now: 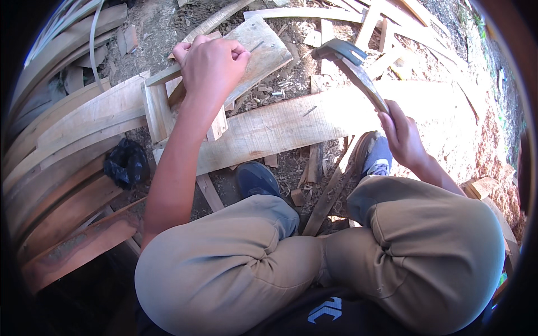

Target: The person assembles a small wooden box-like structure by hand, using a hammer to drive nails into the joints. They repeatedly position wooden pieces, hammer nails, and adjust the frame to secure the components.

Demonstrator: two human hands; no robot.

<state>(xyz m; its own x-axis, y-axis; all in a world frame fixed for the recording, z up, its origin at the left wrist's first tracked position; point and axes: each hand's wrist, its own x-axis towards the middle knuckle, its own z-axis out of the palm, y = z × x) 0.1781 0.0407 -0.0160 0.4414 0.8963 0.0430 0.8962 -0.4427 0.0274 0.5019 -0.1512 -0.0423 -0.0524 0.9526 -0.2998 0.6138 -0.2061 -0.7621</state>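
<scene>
My right hand (404, 134) grips the wooden handle of a claw hammer (361, 81), its dark metal head raised above the ground beyond my feet. At the upper left, my left hand (213, 67) is closed in a pinch over a small assembly of wooden boards. A thin dark nail (257, 46) shows at its fingertips, over the wide board (266, 64) of that assembly. Part of the assembly is hidden under my hand and forearm. An upright wooden piece (158, 112) forms its left end. The assembly rests on or over a long pale plank (269, 129).
Another thin nail-like thing (310, 111) lies on the plank. Stacked boards (73, 140) fill the left side, with a black plastic bag (126, 163) beside them. Offcuts (386, 61) and shavings cover the ground ahead. My shoes (256, 179) are close to the plank's near edge.
</scene>
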